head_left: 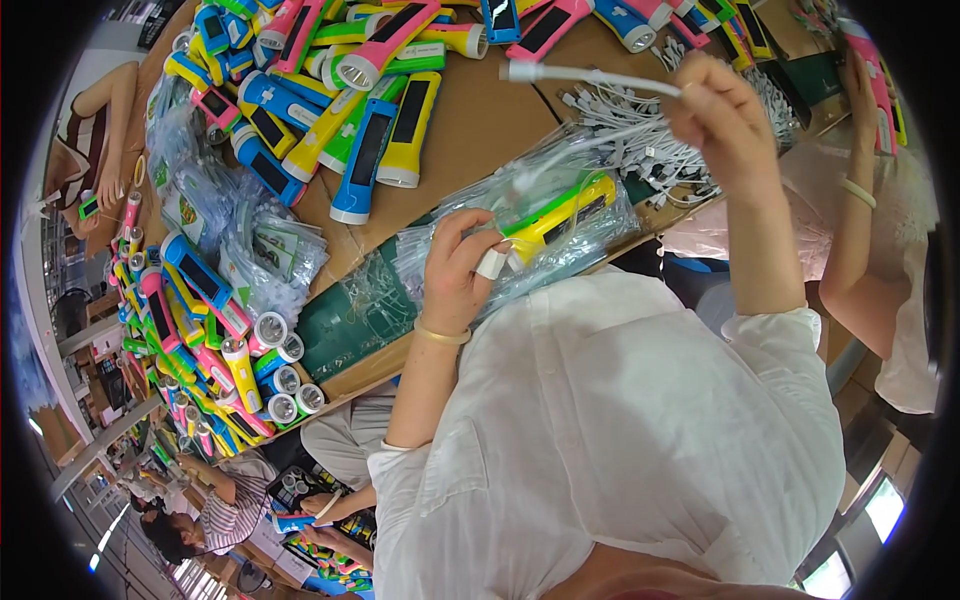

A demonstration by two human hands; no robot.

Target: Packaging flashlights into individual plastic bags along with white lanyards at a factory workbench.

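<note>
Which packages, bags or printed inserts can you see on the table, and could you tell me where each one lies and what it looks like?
Clear plastic bag: under the left hand, crinkled, holding a yellow and green flashlight.
Stack of clear bags: beneath that bag, flat and glossy.
Bagged printed inserts: left of the stack, a heap of clear sleeves with green and white cards.
White cable: raised in the right hand.

Gripping in the left hand (455,275) a glossy yellow-and-green plastic flashlight (560,212), sheathed in a clear, crinkled plastic bag (440,250) catching the light. Pinching in the right hand (725,120) a smooth white rubbery-looking cable (590,75). Lying beneath, matt brown cardboard (480,125). Showing shiny moulded plastic on the piled flashlights (350,120). Draping in front, thin white cloth of the shirt (620,430).
</note>
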